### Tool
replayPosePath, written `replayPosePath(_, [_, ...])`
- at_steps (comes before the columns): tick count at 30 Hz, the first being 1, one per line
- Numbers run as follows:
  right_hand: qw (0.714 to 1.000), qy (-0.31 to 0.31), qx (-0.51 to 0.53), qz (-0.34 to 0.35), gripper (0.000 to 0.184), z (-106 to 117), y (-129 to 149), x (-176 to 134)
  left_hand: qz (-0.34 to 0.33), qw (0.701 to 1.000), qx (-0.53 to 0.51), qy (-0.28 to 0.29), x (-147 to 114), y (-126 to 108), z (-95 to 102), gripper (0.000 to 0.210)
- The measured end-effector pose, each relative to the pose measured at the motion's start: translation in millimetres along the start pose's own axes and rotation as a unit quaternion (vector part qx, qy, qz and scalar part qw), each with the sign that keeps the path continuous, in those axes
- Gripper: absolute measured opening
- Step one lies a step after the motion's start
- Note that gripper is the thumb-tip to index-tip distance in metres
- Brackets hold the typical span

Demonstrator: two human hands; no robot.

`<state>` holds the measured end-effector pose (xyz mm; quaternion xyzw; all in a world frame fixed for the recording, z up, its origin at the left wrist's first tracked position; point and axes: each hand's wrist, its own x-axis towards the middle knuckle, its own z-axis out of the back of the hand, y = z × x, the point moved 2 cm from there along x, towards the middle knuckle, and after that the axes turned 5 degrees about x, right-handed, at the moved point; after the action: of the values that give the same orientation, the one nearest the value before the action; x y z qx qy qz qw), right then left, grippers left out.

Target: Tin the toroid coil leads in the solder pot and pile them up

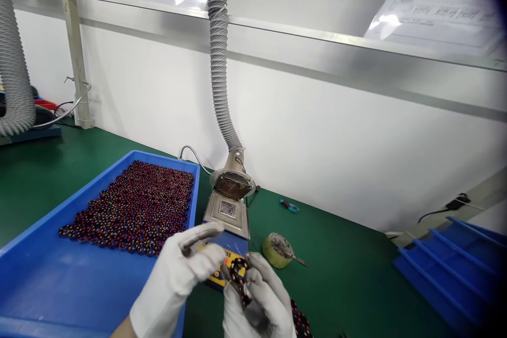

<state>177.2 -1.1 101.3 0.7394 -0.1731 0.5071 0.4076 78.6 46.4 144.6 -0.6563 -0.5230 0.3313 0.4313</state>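
Observation:
My right hand [263,298], in a white glove with greyed fingertips, pinches a small black ring-shaped part [238,270] dotted with copper-coloured spots. Another dark piece with reddish spots [246,300] shows lower between its fingers, partly hidden. My left hand [178,272], gloved in white with a dark smudge along one finger, is just left of the ring. Its upper finger stretches out, apart from the digit below; nothing shows held in it. Behind both hands stands a blue and yellow device [222,259], mostly covered by them.
Many similar rings [138,206] fill part of a blue tray [197,185] at left. A fume-extraction hose [218,53] hangs over a metal plate [227,214]. Right of these are a round yellowish tin [276,253], small blue cutters [289,205] and stacked blue trays [447,269]. More rings [301,322] lie at the bottom.

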Motion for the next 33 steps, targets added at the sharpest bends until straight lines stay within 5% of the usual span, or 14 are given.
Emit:
replayPosePath(3, [0.999, 0.033, 0.01, 0.028, 0.038, 0, 2, 3, 0.026, 0.998, 0.041, 0.035, 0, 5, -4.5, 0.018])
replayPosePath(10, [0.999, 0.037, 0.032, 0.01, 0.033, -1, 4, 3, -0.099, 0.993, -0.02, -0.058, 0, 8, 9.3, 0.012])
replayPosePath(15, [0.999, 0.026, 0.042, 0.002, 0.024, 0, 3, -2, -0.017, 0.999, 0.032, 0.031, -1, 2, 2.6, 0.022])
replayPosePath(22, [0.996, 0.078, 0.035, -0.013, 0.029, 1, 4, -4, -0.019, 1.0, 0.006, -0.018, -2, -9, 4.5, 0.014])
replayPosePath(28, [0.988, 0.05, 0.104, -0.105, 0.026, -1, 8, -7, -0.094, 0.99, -0.053, -0.093, 2, -9, 31.3, 0.019])
replayPosePath(33, [0.931, 0.143, 0.17, -0.289, 0.019, 7, -26, 8, -0.102, 0.971, 0.208, -0.049, -10, -2, 55.1, 0.009])
